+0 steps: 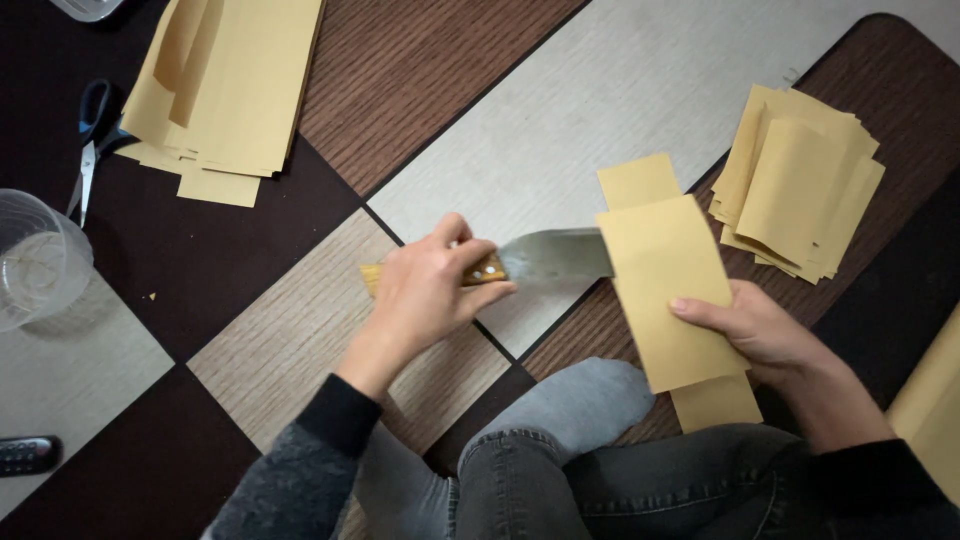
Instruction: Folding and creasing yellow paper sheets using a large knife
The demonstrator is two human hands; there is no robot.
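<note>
The left hand (425, 290) has its grip closed on the knife (545, 257), blade slid into the folded yellow paper (668, 290), which the right hand (765, 335) pins just right of the grey-socked foot (580, 405). Keep the edge in the crease and the fingers behind the blade

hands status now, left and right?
Left hand: closed around the wooden handle of a wide-bladed knife.
Right hand: holding a folded tan paper sheet, blade tip inside the fold.
</note>
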